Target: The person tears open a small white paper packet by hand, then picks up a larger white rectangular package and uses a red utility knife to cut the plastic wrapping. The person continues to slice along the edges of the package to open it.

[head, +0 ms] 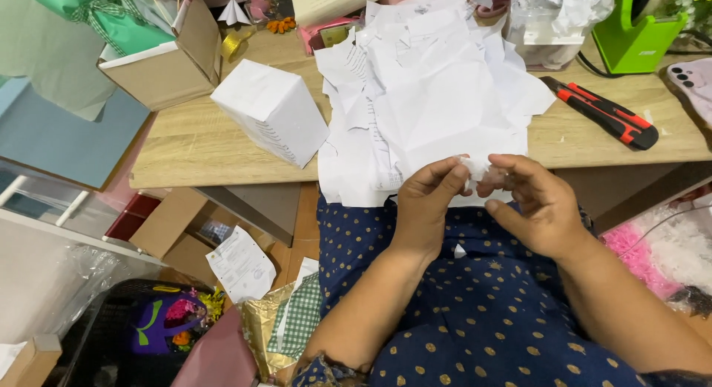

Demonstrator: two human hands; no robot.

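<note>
My left hand (429,196) and my right hand (528,200) meet over my lap, just below the table's front edge. Between their fingertips they pinch one small crumpled scrap of white paper (475,168). Right behind the hands, a heap of torn white paper sheets (426,90) covers the middle of the wooden table (200,146) and hangs over its edge. A tiny white scrap (460,251) lies on my dark blue dotted dress.
A white box (273,111) lies tilted left of the paper. A red and black utility knife (602,112) lies to the right, with a green tape dispenser (638,27) and a phone (693,83) behind. An open cardboard box (167,64) stands far left. Wrapping paper and cartons clutter the floor.
</note>
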